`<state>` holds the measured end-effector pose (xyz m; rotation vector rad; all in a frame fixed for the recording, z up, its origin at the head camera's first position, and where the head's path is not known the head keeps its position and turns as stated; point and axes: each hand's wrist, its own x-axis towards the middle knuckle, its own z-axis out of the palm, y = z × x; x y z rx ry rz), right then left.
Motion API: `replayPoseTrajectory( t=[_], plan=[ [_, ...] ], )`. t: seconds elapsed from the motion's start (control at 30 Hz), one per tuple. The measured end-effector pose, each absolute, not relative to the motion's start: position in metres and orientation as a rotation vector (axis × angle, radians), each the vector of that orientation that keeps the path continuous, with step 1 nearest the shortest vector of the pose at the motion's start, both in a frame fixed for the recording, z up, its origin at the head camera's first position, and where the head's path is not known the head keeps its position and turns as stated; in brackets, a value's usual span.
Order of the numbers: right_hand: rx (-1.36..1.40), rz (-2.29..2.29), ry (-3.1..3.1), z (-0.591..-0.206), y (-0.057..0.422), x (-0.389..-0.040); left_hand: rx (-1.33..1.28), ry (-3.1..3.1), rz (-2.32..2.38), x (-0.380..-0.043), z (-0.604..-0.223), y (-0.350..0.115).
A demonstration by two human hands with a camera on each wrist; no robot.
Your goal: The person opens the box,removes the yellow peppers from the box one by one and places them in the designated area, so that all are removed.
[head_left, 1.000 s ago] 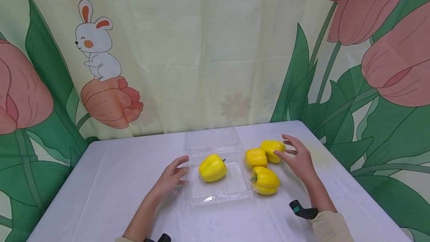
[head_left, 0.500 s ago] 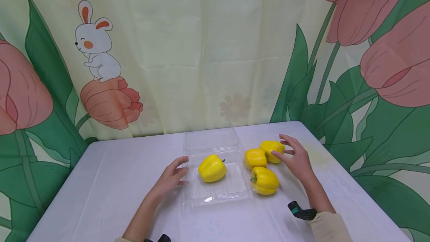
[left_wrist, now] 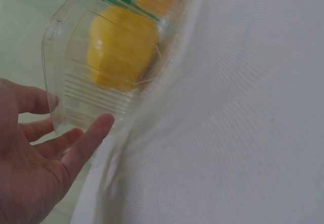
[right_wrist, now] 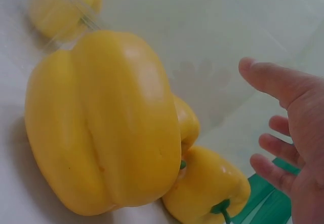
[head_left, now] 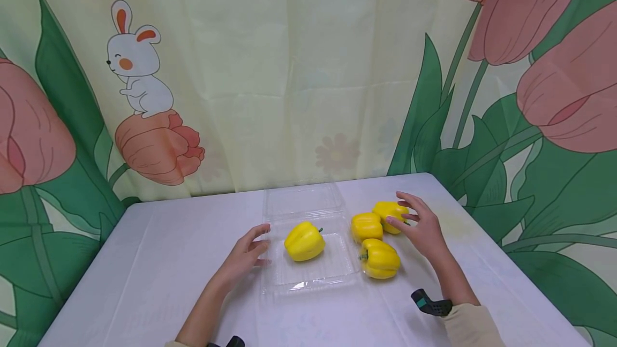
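Note:
A yellow bell pepper (head_left: 305, 241) lies in a clear plastic clamshell box (head_left: 289, 278) with its lid folded back. My left hand (head_left: 243, 256) is at the box's left side, fingers spread and lightly bent; in the left wrist view its fingertips meet or nearly meet the clear wall (left_wrist: 55, 67). Right of the box three more yellow peppers sit close together: a left one (head_left: 365, 227), a far one (head_left: 387, 214) and a near one (head_left: 381, 259). My right hand (head_left: 424, 232) hovers by the far pepper, fingers apart, holding nothing; the right wrist view shows a gap between them.
A white cloth covers the table (head_left: 168, 261). The box's clear lid (head_left: 303, 201) lies toward the back edge. Behind the table hangs a curtain (head_left: 250, 95) printed with tulips and a rabbit.
My right hand has drifted slightly left, further over the far pepper. The left hand, the box and the peppers stay where they were.

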<state>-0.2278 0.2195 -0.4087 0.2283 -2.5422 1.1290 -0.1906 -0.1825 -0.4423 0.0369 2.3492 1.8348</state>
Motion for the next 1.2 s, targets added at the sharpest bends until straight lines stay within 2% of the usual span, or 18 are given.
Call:
replayPoseTrajectory(
  t=[1.2],
  plan=[
    [0.310, 1.217, -2.536, -0.401, 0.200, -0.220, 0.053, 2.339, 1.844, -0.192, -0.445, -0.184]
  ],
)
